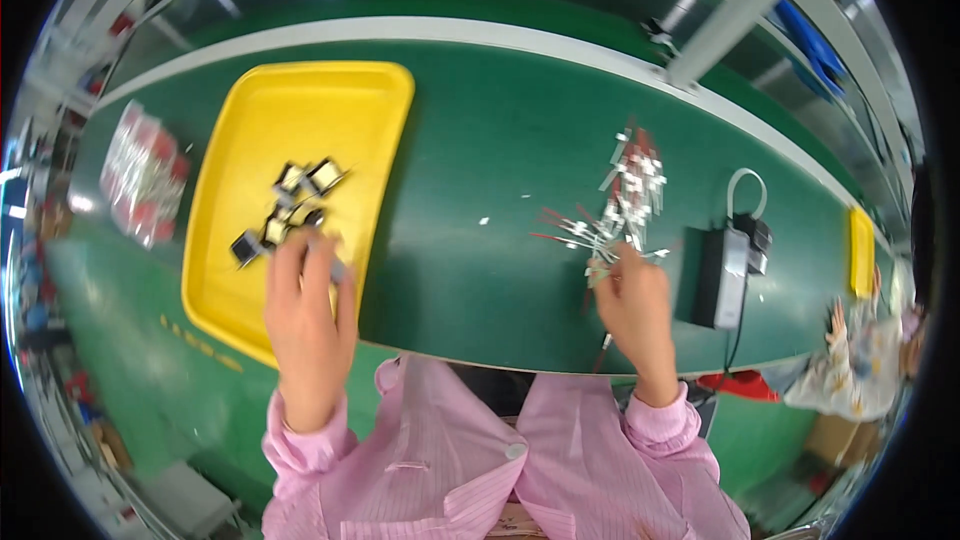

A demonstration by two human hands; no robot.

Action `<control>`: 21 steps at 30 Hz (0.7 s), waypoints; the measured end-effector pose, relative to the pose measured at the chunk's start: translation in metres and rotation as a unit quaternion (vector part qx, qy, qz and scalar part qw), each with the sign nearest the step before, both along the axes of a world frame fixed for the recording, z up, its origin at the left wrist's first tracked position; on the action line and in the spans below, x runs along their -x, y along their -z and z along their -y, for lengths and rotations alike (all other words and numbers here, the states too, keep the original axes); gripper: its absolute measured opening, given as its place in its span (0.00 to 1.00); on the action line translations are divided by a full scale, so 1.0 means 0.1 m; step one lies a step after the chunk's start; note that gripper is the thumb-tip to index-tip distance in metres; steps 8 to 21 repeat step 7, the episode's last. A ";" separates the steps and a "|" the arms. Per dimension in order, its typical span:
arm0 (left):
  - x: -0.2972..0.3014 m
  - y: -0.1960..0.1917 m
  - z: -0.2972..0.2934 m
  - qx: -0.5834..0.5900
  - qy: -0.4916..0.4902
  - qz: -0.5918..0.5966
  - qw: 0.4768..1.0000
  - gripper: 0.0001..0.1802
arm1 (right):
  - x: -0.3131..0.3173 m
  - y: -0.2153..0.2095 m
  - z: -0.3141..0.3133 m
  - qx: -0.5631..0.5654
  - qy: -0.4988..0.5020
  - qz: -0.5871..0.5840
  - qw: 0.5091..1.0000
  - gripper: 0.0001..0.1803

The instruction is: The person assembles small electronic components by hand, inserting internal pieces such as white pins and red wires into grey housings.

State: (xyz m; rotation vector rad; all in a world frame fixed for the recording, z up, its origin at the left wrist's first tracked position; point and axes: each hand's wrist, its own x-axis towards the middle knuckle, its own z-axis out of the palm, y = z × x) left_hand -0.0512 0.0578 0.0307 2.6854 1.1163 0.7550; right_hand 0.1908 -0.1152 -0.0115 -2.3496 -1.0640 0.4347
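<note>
The person's left hand (305, 315) reaches fwd over the near part of the yellow tray (225, 285), fingers extended and slightly spread, tips at a small dark square part (247, 246) w/ a light centre; the hand is motion-blurred, so whether its grip is pinched on that part or only touching can't be told. The rest of the small square parts (300, 195) lie in a loose cluster just beyond the fingertips, running diagonally up and to the right toward the tray's middle, so they sit straight ahead of the left hand and well apart from the right. The right hand (635, 310) is curled over the green counter (480, 170), fingers drawn together at the near end of a heap of thin metal strips w/ red leads (625, 195); it looks pinched on one or two strips, but the tips are hidden by the knuckles, so not certain. That heap's long axis runs away from the person, slightly right, w/ a few red leads splayed to the left of the right hand. Each hand is thus nearest its own pile: left to tray parts, right to strips, w/ bare green counter between them. To the right of the strips, apart from the hand, lies a black box w/ a looped white cable (735, 260). Far left, beside the tray, a clear bag of red-and-white pieces (140, 175) rests on the counter. Both forearms are in pink sleeves (420, 460).
</note>
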 end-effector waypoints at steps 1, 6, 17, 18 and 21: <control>0.10 -0.04 -0.17 -0.047 -0.019 -0.074 0.996 0.21 | 0.02 -0.08 -0.02 -0.005 -0.021 -0.009 1.000 0.06; 0.29 0.15 -0.97 0.044 0.056 -0.091 0.993 0.26 | 0.14 -0.33 -0.08 -0.058 -0.039 0.028 0.997 0.10; 0.27 0.21 -1.07 0.027 0.060 -0.161 0.985 0.30 | 0.14 -0.35 -0.08 -0.059 -0.040 0.029 0.997 0.10; 0.27 0.21 -1.07 0.027 0.060 -0.161 0.985 0.30 | 0.14 -0.35 -0.08 -0.059 -0.040 0.029 0.997 0.10; 0.27 0.21 -1.07 0.027 0.060 -0.161 0.985 0.30 | 0.14 -0.35 -0.08 -0.059 -0.040 0.029 0.997 0.10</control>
